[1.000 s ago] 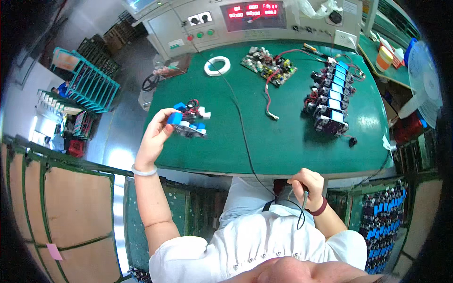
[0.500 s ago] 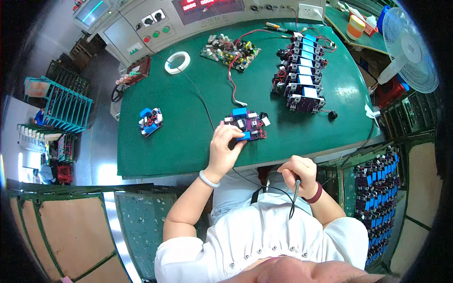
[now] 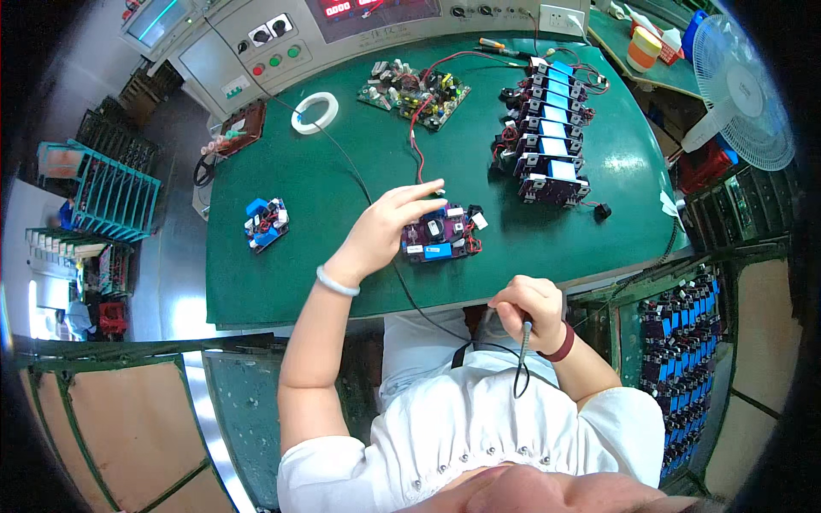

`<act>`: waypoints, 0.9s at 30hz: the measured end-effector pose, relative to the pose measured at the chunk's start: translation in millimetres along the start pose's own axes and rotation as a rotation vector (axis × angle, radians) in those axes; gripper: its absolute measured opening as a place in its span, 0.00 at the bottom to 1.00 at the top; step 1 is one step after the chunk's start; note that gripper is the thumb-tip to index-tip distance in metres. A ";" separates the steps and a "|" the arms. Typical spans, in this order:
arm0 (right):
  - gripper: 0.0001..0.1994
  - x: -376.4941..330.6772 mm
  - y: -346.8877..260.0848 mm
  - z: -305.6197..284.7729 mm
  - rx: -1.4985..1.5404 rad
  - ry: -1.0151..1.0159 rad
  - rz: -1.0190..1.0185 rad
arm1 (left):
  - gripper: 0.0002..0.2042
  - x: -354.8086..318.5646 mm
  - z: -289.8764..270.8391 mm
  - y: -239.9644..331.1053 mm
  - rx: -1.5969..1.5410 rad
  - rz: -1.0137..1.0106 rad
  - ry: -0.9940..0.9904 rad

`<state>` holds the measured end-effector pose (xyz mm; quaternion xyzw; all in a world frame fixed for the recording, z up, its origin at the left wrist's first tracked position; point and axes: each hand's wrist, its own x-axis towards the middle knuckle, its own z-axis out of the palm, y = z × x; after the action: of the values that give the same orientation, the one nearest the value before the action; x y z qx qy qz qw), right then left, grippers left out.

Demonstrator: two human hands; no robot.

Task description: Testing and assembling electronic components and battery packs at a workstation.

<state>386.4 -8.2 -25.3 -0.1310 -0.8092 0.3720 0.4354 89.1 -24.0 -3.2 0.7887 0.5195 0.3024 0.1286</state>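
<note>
A circuit board (image 3: pixel 438 250) with blue blocks, dark round parts and red wires lies flat on the green bench top in front of me. My left hand (image 3: pixel 389 227) reaches over its far left part, fingers stretched out and apart. Their tips are beside the end of a red and white cable (image 3: pixel 418 154), whose plug is mostly hidden by them. Close to the bench's front edge, my right hand (image 3: pixel 532 309) is closed on a corded tool. Only the tool's grey cord sleeve (image 3: pixel 526 332) and dark cord show below the fist; its front end is hidden.
Several similar boards (image 3: pixel 554 141) stand in a row at the right, and another board (image 3: pixel 266 224) lies at the left. A white ring (image 3: pixel 315 114), an open circuit assembly (image 3: pixel 415 92) and a control panel (image 3: pixel 376 32) are farther back. A fan (image 3: pixel 740 90) stands at right.
My left hand has moved away from the board's near blue block to its far side, and its fingers have straightened. My right hand has shifted slightly left, still closed on the corded tool.
</note>
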 end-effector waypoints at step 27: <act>0.18 118.2 -27.0 -45.1 0.272 -0.140 0.082 | 0.26 -22.7 61.1 36.3 0.097 -0.226 0.320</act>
<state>356.2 58.6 81.3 -0.0777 -0.7738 0.5038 0.3761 147.0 -53.1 -40.1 0.6726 0.6325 0.3821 0.0396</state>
